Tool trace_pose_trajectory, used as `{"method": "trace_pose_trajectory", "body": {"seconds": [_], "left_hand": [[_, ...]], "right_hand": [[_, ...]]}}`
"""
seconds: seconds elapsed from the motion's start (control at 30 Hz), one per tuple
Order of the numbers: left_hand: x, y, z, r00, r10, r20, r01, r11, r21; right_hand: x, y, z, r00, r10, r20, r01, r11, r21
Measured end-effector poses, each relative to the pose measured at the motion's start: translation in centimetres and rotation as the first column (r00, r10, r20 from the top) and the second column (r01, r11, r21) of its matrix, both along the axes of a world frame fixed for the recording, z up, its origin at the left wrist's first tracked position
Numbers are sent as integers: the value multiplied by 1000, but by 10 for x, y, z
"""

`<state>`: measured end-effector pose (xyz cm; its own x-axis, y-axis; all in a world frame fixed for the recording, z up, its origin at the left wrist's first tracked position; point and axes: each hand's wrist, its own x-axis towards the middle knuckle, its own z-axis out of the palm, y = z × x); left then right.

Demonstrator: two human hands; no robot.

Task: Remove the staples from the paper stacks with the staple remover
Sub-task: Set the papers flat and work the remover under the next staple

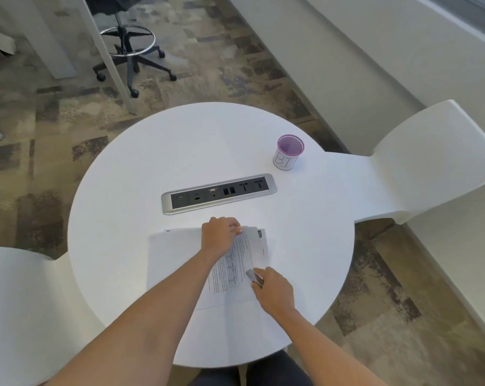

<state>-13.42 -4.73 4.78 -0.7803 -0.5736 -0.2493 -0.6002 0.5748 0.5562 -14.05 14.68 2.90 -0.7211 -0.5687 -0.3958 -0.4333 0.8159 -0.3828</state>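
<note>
Our paper stacks lay on the near half of the round white table (pixel 118 190), the printed stack (pixel 233 271) overlapping a blank sheet (pixel 174 260) to its left, with another sheet (pixel 261 243) peeking out on its right. Our left hand (pixel 219 235) sat at the far edge of the printed stack, fingers curled over that edge and apparently pinching it. Our right hand (pixel 274 292) was closed round the staple remover (pixel 254 277), its tip resting at the stack's right side. We could not make out any staple at that resolution. We judged the paper light, limp and quick to slide on the smooth top, so it wanted pinning flat close to the stapled corner while the tool did its work. Tearing the corner was the risk if we pulled hard. The remover looked small and rigid, best held by its sides. Beyond the papers a recessed power strip (pixel 219 193) crossed the table, and a purple-rimmed cup (pixel 288 153) stood well apart at the far right; neither obstructed us. The loose overlapping sheets were the only nuisance, liable to shift together.
</note>
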Motion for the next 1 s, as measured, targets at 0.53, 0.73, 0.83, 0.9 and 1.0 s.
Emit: {"method": "trace_pose_trajectory", "body": {"seconds": [0.53, 0.73, 0.83, 0.9, 1.0], "left_hand": [[63, 37, -82, 917, -168, 361, 177, 984, 10], [47, 37, -86, 933, -190, 305, 181, 982, 58], [39, 32, -90, 900, -264, 347, 237, 964, 119], [37, 31, -92, 886, -288, 364, 245, 956, 159], [36, 30, -94, 873, -294, 389, 235, 953, 193]], "right_hand": [[-11, 11, -29, 990, -133, -50, 128, 988, -82], [-23, -16, -31, 975, -223, -24, 215, 960, -181], [-28, -31, -35, 971, -236, 23, 237, 957, -167], [-31, -38, -38, 973, -229, 37, 232, 960, -159], [-34, -45, -43, 978, -205, 26, 206, 963, -171]]}}
